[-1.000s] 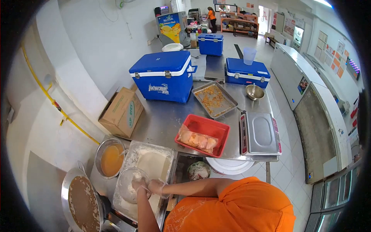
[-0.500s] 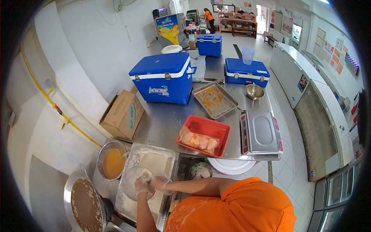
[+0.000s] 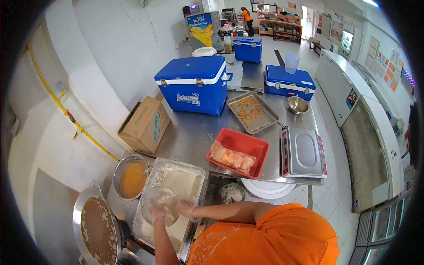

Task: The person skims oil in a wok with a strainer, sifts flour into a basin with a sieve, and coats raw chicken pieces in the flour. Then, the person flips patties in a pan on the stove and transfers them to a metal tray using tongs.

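A round sieve-like bowl [image 3: 167,194] stands over a floury metal tray [image 3: 201,172], with pale, flour-coated pieces inside. My left hand [image 3: 157,210], in a clear plastic glove, reaches into the bowl at its left side; its fingers are blurred among the pieces. At the bowl's right rim is my right hand [image 3: 187,209], gloved too, its fingers curled against the edge. A bowl of orange-yellow liquid [image 3: 132,179] sits left of the tray. Nearer me on the left is a wide pan of brown oil [image 3: 97,227] with pale bits floating in it.
A red tub [image 3: 263,154] holding bagged raw meat [image 3: 233,158] sits on the steel table beside a scale [image 3: 303,152]. Behind are a crumb-strewn tray [image 3: 252,112], a carton [image 3: 145,126] and blue coolers [image 3: 192,86]. A person in orange [image 3: 247,20] stands far back.
My hands have moved apart: the left is further left inside the bowl, the right has drawn to its right rim. The view has shifted slightly.
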### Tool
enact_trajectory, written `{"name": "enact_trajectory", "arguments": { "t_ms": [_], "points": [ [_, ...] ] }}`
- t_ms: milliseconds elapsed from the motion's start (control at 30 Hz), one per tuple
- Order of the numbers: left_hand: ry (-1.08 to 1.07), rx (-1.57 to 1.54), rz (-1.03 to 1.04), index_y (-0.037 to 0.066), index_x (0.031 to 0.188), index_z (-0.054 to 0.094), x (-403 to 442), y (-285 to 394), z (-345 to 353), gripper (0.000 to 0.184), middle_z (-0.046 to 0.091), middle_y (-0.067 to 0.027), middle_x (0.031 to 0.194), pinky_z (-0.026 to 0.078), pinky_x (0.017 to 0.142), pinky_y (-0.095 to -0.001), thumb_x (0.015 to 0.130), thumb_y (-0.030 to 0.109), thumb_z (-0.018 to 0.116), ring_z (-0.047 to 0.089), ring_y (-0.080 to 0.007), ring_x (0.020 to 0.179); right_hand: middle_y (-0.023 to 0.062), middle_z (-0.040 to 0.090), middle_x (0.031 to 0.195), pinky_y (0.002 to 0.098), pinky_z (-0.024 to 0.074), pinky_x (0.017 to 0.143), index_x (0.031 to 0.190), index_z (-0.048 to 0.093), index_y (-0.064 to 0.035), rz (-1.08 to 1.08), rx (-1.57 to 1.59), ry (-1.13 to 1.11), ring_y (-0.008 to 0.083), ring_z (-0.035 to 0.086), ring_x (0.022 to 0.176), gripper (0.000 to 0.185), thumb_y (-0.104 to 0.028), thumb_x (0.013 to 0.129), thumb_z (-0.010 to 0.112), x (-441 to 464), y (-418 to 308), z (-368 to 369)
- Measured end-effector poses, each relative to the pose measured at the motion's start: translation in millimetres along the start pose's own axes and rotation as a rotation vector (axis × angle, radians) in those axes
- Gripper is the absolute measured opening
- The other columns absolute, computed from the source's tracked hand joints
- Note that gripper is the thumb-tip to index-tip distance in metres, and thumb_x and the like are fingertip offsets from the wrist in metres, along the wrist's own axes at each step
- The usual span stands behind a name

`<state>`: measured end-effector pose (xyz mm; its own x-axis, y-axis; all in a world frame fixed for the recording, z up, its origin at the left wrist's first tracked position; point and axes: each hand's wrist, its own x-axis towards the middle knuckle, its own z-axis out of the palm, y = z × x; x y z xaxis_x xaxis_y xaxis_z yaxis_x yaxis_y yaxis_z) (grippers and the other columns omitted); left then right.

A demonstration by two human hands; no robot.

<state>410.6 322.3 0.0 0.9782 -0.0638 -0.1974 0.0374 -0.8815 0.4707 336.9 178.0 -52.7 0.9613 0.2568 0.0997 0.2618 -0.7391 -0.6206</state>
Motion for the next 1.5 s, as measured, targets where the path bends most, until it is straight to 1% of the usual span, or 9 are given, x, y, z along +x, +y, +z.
{"name": "enact_trajectory", "arguments": {
  "t_ms": [467, 633, 700, 967, 1167, 1267, 1300, 1400, 1500],
  "points": [
    [-0.184, 0.179, 0.156, 0.008, 0.136, 0.045, -15.1, -19.3, 3.8, 0.065, 0.056, -0.0172, 0.129, 0.043, 0.099, -0.0409, 0.082, 0.04, 0.064, 0.054, -0.0365, 0.117, 0.0204, 0.065, 0.067, 0.0437, 0.0525, 0.062, 0.075, 0.071, 0.0003, 0.138, 0.027, 0.066, 0.0324, 0.067, 0.064, 0.015, -0.012, 0.07, 0.062, 7.7, 5.9, 11.9],
    [-0.24, 0.519, 0.22, 0.006, 0.137, 0.045, 32.2, -54.7, 56.6, 0.067, 0.05, -0.0197, 0.135, 0.038, 0.104, -0.0442, 0.083, 0.042, 0.063, 0.05, -0.0346, 0.123, 0.0202, 0.064, 0.068, 0.0452, 0.0508, 0.066, 0.077, 0.068, 0.0015, -0.191, -0.13, -0.192, 0.0336, 0.064, 0.066, 0.016, -0.013, 0.076, 0.061, 18.5, -0.3, 33.3],
    [-0.203, 0.852, 0.384, 0.006, 0.137, 0.044, 63.1, -69.3, 88.5, 0.068, 0.048, -0.0207, 0.138, 0.037, 0.106, -0.0456, 0.084, 0.043, 0.063, 0.049, -0.0338, 0.125, 0.0245, 0.062, 0.098, 0.0446, 0.0481, 0.082, 0.102, 0.063, 0.0015, -0.117, 0.166, -0.009, 0.0356, 0.062, 0.092, 0.026, -0.016, 0.083, 0.059, 46.0, 45.5, 92.5],
    [0.507, 0.088, 0.414, 0.004, 0.124, 0.057, -14.5, -14.4, -6.2, 0.049, 0.065, -0.0168, 0.116, 0.05, 0.088, -0.0408, 0.078, 0.018, 0.071, 0.064, -0.0303, 0.099, 0.0253, 0.065, 0.087, 0.0481, 0.0492, 0.077, 0.089, 0.067, 0.0014, 0.054, -0.037, 0.027, 0.042, 0.062, 0.085, 0.029, -0.022, 0.088, 0.051, 14.8, 33.2, -18.7],
    [0.437, -0.917, -0.246, 0.006, 0.126, 0.056, -60.0, -34.3, -41.6, 0.049, 0.061, -0.0121, 0.119, 0.05, 0.067, -0.0241, 0.086, 0.033, 0.067, 0.062, -0.0114, 0.085, 0.0286, 0.062, 0.085, 0.0504, 0.048, 0.078, 0.087, 0.064, 0.0055, 0.155, 0.021, 0.061, 0.0454, 0.06, 0.084, 0.032, -0.025, 0.087, 0.054, 20.3, 13.6, -101.6],
    [0.414, -1.542, -0.579, 0.008, 0.135, 0.048, -50.3, -76.1, -2.9, 0.067, 0.058, -0.0134, 0.124, 0.049, 0.078, -0.0295, 0.088, 0.055, 0.056, 0.061, -0.0183, 0.094, 0.0285, 0.062, 0.083, 0.0517, 0.0476, 0.078, 0.083, 0.063, 0.0066, 0.252, 0.144, 0.315, 0.0453, 0.061, 0.082, 0.032, -0.023, 0.086, 0.054, 12.0, 0.1, -93.7],
    [0.444, -1.692, -0.646, 0.008, 0.143, 0.04, -52.5, -54.0, -6.2, 0.084, 0.043, -0.014, 0.144, 0.035, 0.105, -0.0443, 0.085, 0.069, 0.044, 0.044, -0.0268, 0.127, 0.0285, 0.062, 0.082, 0.0518, 0.0474, 0.078, 0.082, 0.063, 0.0067, 0.257, 0.135, 0.332, 0.0453, 0.061, 0.082, 0.032, -0.023, 0.087, 0.053, 7.2, 2.9, -75.3],
    [0.27, -2.179, -0.249, 0.008, 0.146, 0.035, -46.8, -11.4, 1.5, 0.089, 0.031, -0.0151, 0.152, 0.018, 0.115, -0.0456, 0.085, 0.072, 0.038, 0.028, -0.0308, 0.139, 0.0294, 0.062, 0.084, 0.053, 0.0462, 0.079, 0.078, 0.063, 0.0066, 0.054, -0.052, 0.1, 0.0462, 0.06, 0.083, 0.037, -0.026, 0.089, 0.048, 5.9, 16.5, -52.5],
    [0.505, -2.185, -0.397, 0.007, 0.147, 0.034, -43.6, -8.4, 12.3, 0.088, 0.03, -0.0148, 0.152, 0.019, 0.115, -0.0466, 0.087, 0.072, 0.033, 0.029, -0.0335, 0.139, 0.0287, 0.063, 0.085, 0.0534, 0.046, 0.08, 0.081, 0.065, 0.0048, 0.289, 0.055, 0.171, 0.0466, 0.06, 0.086, 0.038, -0.027, 0.089, 0.046, 2.8, 5.4, -70.6]
  ]
}}
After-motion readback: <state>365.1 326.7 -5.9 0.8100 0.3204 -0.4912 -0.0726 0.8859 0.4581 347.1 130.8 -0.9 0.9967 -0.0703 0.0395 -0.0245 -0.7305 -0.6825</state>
